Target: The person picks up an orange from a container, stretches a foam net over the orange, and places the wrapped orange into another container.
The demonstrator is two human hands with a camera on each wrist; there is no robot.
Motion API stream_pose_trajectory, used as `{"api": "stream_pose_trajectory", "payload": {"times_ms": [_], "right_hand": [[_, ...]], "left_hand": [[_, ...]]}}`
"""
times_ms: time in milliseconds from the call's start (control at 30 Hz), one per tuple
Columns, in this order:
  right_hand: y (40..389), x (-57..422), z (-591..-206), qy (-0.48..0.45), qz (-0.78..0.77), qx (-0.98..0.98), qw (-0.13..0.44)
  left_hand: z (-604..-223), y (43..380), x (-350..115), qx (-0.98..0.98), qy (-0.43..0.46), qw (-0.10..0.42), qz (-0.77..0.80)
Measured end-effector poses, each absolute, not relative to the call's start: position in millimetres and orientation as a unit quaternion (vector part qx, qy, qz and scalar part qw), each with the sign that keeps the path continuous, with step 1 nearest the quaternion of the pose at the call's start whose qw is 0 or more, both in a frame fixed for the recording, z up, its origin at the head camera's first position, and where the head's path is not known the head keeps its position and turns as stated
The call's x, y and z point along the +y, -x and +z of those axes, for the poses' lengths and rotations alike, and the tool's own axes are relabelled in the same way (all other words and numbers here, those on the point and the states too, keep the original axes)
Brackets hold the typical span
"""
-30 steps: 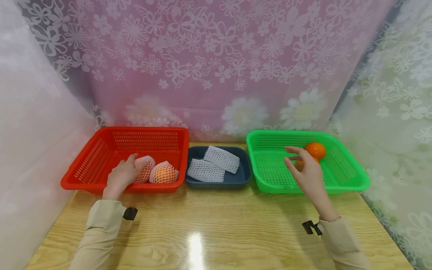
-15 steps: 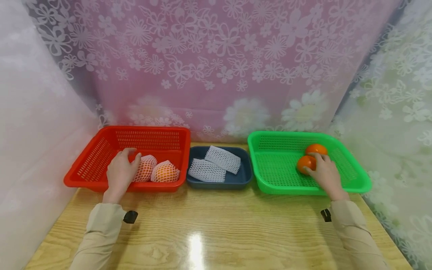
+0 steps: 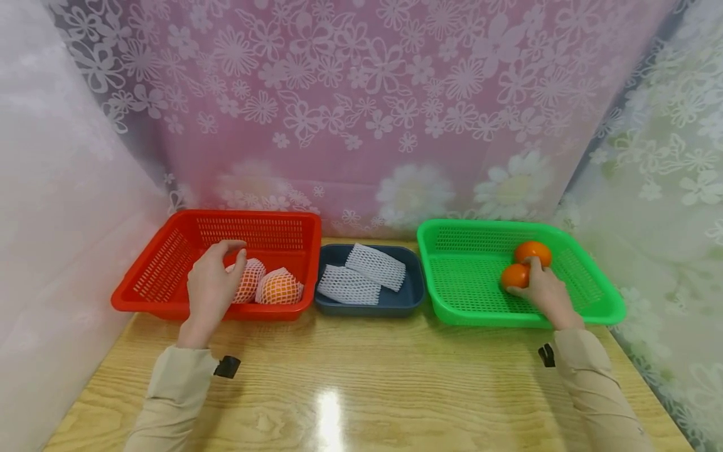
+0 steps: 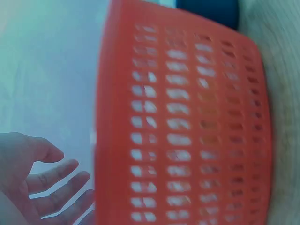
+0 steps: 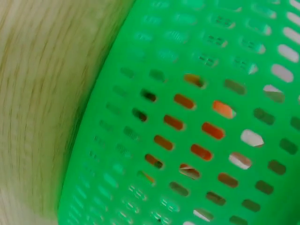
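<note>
In the head view my right hand (image 3: 546,294) reaches into the green basket (image 3: 460,314) and grips the nearer orange (image 3: 514,276), thumb at its front and fingers over its right side. A second orange (image 3: 533,253) lies just behind it. My left hand (image 3: 211,285) hovers over the front of the red basket (image 3: 158,307), holding nothing; its fingers are spread and relaxed in the left wrist view. Beside it in that basket lie two fruits in foam nets, one pinkish net (image 3: 248,281) and one netted orange (image 3: 279,287). The right wrist view shows mostly basket wall, hiding the hand.
Between the baskets stands a dark blue tray (image 3: 369,310) with two white foam net sleeves (image 3: 349,285) in it. The wooden table (image 3: 384,376) runs along the front. A pink flowered cloth (image 3: 361,125) hangs behind, and pale cloths flank both sides.
My right hand has moved down and right onto the nearer orange and now grips it. My left hand has lifted slightly and shifted a little right, off the netted fruit.
</note>
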State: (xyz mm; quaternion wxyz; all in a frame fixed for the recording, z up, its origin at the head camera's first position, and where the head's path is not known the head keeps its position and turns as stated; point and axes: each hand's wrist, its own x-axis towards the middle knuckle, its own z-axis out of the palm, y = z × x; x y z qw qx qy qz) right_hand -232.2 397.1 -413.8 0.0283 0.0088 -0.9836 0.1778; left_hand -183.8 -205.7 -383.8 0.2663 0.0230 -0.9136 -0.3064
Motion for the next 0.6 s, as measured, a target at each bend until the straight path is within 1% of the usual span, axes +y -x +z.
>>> {"api": "stream_pose_trajectory", "payload": {"times_ms": [167,367,467,600], "right_hand": [[223,393,-402,0.011,0.21,-0.978,0.003],[208,371,-385,0.011,0.288,-0.957,-0.024],[198,349,-378,-0.01,0.344,-0.939,-0.016],[183,315,-370,-0.054,0.373,-0.926,0.032]], "left_hand": [[-375,179,-188,-0.906,0.013,0.282,-0.317],[-364,170,-162,-0.893,0.061,0.277,-0.348],[-363,165,-147,-0.891,0.084,0.267,-0.358],[-360,159,-122,-0.884,0.122,0.254,-0.374]]}}
